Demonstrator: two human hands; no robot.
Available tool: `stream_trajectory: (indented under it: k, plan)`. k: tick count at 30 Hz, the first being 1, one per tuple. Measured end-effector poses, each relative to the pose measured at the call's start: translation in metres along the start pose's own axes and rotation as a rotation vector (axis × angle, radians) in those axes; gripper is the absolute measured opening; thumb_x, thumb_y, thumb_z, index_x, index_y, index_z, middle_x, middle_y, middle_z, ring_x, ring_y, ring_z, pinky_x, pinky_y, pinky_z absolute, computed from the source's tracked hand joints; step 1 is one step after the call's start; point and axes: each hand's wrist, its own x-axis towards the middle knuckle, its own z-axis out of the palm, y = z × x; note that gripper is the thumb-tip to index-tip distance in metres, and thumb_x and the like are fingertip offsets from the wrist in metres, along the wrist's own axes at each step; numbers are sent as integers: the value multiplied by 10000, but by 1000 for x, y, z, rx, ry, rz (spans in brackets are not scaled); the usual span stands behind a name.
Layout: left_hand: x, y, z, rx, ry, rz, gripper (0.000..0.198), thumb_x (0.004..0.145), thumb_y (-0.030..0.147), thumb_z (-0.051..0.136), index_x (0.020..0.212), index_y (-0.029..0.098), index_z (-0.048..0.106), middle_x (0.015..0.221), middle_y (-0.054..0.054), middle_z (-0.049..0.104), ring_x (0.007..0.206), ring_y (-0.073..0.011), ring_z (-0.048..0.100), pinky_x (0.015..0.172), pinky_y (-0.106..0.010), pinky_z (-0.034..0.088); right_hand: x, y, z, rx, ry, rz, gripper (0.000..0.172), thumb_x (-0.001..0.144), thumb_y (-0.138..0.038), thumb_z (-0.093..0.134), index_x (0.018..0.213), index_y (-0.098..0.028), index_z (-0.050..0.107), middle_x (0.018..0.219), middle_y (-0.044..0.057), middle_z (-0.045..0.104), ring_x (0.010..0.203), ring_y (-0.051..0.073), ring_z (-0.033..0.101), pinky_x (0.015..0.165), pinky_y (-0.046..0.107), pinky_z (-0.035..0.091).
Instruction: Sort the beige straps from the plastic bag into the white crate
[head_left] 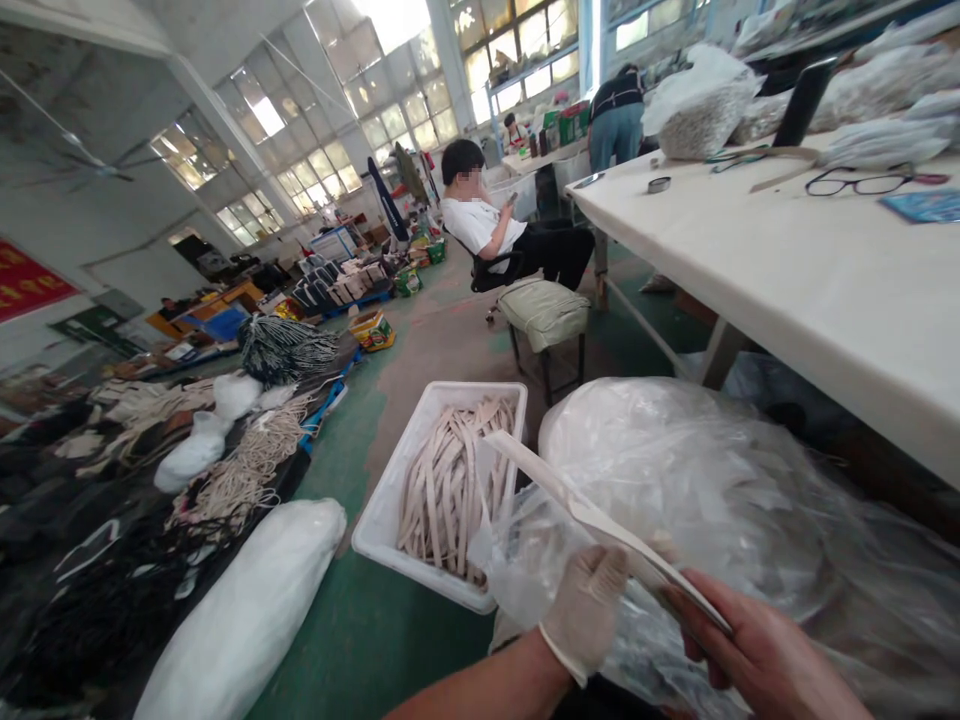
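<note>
A long, pale, flat strap (544, 475) slants across the space in front of me. My left hand (589, 605), in a light glove, is closed around the strap near its middle. My right hand (750, 640), bare, pinches the strap's near end between thumb and fingers. Beyond the left hand stands a white plastic bin (390, 500) holding a heap of similar beige straps (446, 480). Clear plastic film (525, 550) hangs by the bin's near right side, partly behind the gloved hand. A large bulging clear plastic bag (660, 450) lies behind the right hand.
At right, a white table (810, 260) bears glasses (855, 182), a tape roll (658, 184) and filled bags (697, 115). A cushioned stool (544, 312) and a seated person (491, 225) are ahead. White sacks (247, 610) and cord piles (244, 455) lie at left.
</note>
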Motion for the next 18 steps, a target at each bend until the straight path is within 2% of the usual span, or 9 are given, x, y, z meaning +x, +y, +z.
stream_trajectory:
  k: [3,6,12,15,18]
  plan:
    - [2,-7,-4,-43,86,-16,529,866,587,546,1042,138,762,992,-137,740,1027,-326,652,1046,-463,414,-2,-3,-3,26,-49,37,613,861,-752,277,733,-234,578,641,41,656,547,190,625,527,268,486]
    - [6,-14,-12,-153,173,-34,558,867,583,549,1078,100,731,945,-159,734,980,-306,664,1011,-473,437,-8,8,-4,54,-85,91,687,800,-835,251,631,-233,535,584,55,627,525,200,607,532,284,495]
    - [5,-35,5,-108,25,-45,515,894,565,506,1006,131,760,865,-144,737,940,-305,673,1003,-487,441,-5,16,0,5,-28,89,677,817,-822,233,697,-236,551,591,41,628,516,196,607,512,282,461]
    - [7,-30,3,-121,96,-45,516,893,567,507,983,129,764,904,-144,738,960,-304,668,1004,-469,445,-8,17,-3,35,-39,83,672,852,-788,213,669,-231,542,615,51,638,559,199,618,540,276,471]
    - [10,-29,-5,-179,174,-58,529,877,573,538,1047,115,744,1027,-159,728,1040,-304,650,1040,-450,422,-14,22,-3,1,-45,100,655,844,-782,223,642,-234,521,565,48,618,526,200,602,529,280,471]
